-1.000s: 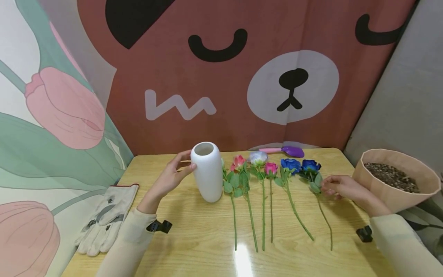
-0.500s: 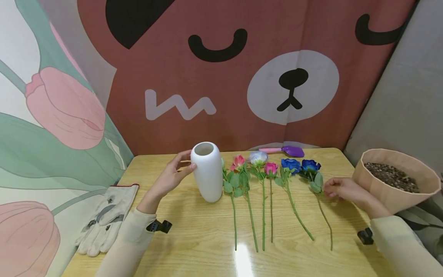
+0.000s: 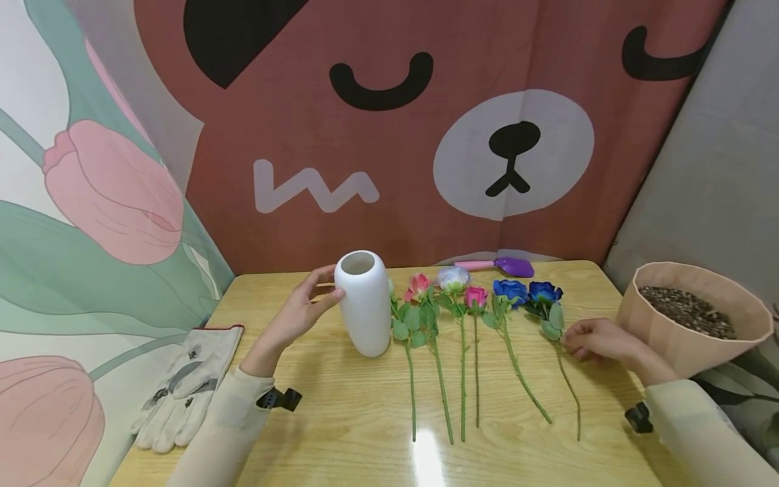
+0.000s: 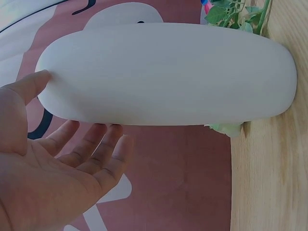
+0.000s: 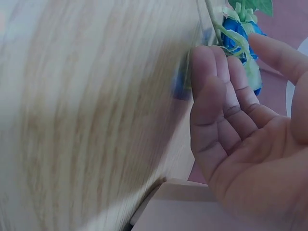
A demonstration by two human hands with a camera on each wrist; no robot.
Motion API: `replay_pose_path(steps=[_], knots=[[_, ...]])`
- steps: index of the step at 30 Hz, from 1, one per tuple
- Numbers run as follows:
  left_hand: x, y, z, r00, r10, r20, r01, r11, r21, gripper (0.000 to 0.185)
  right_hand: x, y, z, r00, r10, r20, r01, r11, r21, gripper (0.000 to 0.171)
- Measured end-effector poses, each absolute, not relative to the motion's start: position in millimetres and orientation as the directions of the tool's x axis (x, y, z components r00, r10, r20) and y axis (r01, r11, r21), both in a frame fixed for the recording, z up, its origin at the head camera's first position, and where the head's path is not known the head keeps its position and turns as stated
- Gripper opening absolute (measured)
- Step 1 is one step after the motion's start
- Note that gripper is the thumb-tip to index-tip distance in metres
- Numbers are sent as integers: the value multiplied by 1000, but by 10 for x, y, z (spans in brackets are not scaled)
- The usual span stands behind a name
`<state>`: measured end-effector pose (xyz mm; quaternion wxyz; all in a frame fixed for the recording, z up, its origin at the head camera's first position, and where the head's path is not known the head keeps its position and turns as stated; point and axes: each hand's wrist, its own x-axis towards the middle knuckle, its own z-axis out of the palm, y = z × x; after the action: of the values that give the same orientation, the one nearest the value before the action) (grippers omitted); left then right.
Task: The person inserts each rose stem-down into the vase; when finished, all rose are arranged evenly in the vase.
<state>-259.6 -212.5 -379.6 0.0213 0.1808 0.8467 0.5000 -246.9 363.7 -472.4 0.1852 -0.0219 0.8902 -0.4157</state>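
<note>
A wide wooden surface (image 3: pixel 341 399) runs up to a curtain with a cartoon bear. At its right edge sits a paper pot (image 3: pixel 694 318) of gravel; at its left edge lies a pair of work gloves (image 3: pixel 182 385).

A white vase (image 3: pixel 364 304) stands upright left of centre. The left hand (image 3: pixel 301 311) rests against its left side, fingers straight and spread, thumb touching near the rim, not curled round it.

Right of the vase six stems lie side by side, heads toward the curtain, stalks pointing at the person. The last on the right is a blue rose (image 3: pixel 544 293), its long axis running near to far, its stalk slanting a little rightward toward the near end.

The right hand (image 3: pixel 599 338) lies just right of that rose, fingers loosely bent, tips at its stalk below the leaves, holding nothing that I can make out. It is far nearer the rose than the left.

Smallest, a purple trowel (image 3: pixel 505 266) lies by the curtain.
</note>
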Motion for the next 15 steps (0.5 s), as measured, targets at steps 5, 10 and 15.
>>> replay_pose_path(steps=[5,10,15], knots=[[-2596,-2128,-3801,-934,328,142,282,432,857,57,-2483,3650,-4761,-920,-181,-347,133,688,-713,30],[-2595,-2130,-3800,-933,329,146,286,434,854,57,-2481,3619,-4766,-915,-172,-365,147,700,-699,31],[-2598,-2129,-3797,-933,329,148,289,438,851,57,-2478,3556,-4780,-911,-166,-377,155,710,-687,27]])
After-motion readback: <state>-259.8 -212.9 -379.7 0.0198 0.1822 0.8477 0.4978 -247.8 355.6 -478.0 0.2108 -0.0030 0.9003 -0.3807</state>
